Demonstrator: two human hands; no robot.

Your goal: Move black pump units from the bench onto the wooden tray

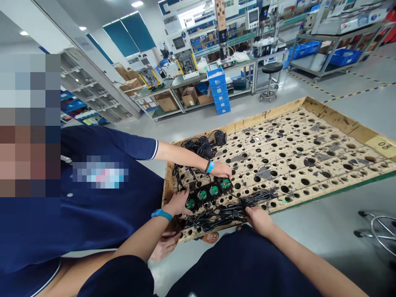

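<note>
A row of black units with green round inserts [208,192] lies at the near left corner of a perforated wooden board [309,156]. My left hand [178,203], with a blue watch on the wrist, grips the row's left end. My right hand [259,218] holds a bundle of black cables [229,210] at the board's near edge. A co-worker's hand [221,169] with a blue wristband rests on the row's right end. More black units with cables [204,146] are piled at the board's far left corner.
The co-worker in a navy shirt [93,198] stands close on my left. A stool base [380,233] is at the right. Workbenches [173,88], stacked blue bins [219,90] and a black stool [269,82] stand beyond the board on the grey floor.
</note>
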